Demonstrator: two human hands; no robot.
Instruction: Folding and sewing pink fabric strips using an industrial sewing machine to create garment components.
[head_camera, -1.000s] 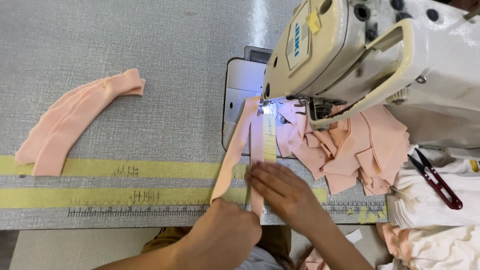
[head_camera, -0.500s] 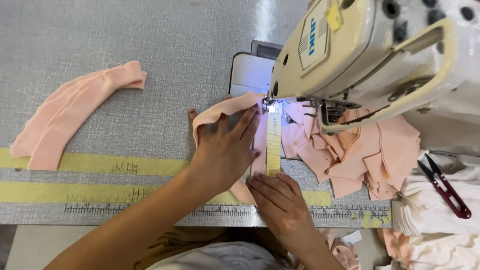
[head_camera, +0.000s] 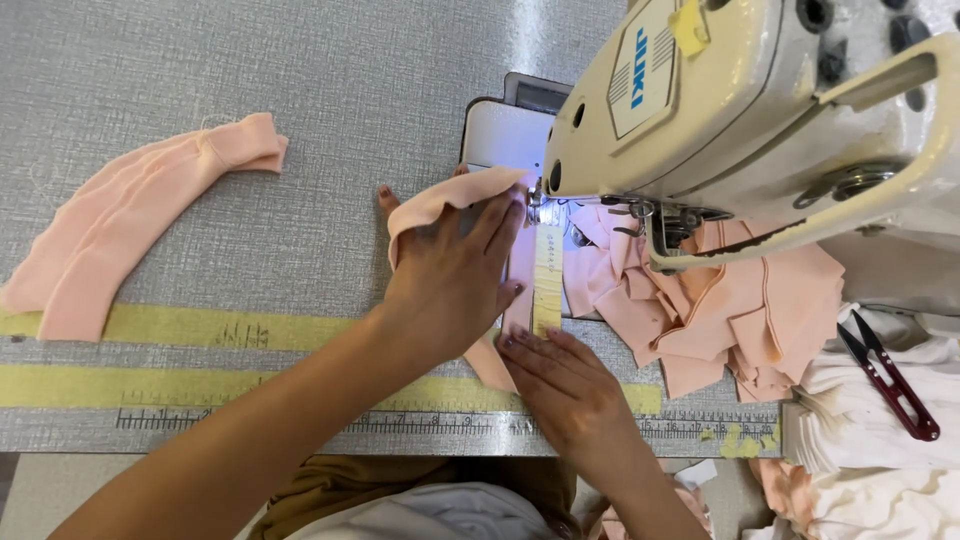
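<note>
My left hand (head_camera: 450, 275) lies flat on a narrow peach fabric strip (head_camera: 445, 200), folding its upper end toward the needle area of a cream sewing machine (head_camera: 740, 120). My right hand (head_camera: 565, 385) presses the lower part of the same strip against the grey table, fingers flat, just below a short yellow guide strip (head_camera: 547, 275). The strip's tail (head_camera: 490, 362) shows between the two hands. The needle itself is hidden behind the machine head.
A stack of curved peach pieces (head_camera: 120, 225) lies at the left. Several sewn peach pieces (head_camera: 740, 310) pile up right of the needle. Red-handled thread snips (head_camera: 895, 385) rest on white fabric (head_camera: 870, 440). Yellow tape bands (head_camera: 200, 330) and a ruler scale (head_camera: 300, 420) run along the table's front edge.
My left hand moved up from the table's front edge to the needle area, folding the strip's top end over. My right hand stayed low on the strip. The view shifted slightly.
</note>
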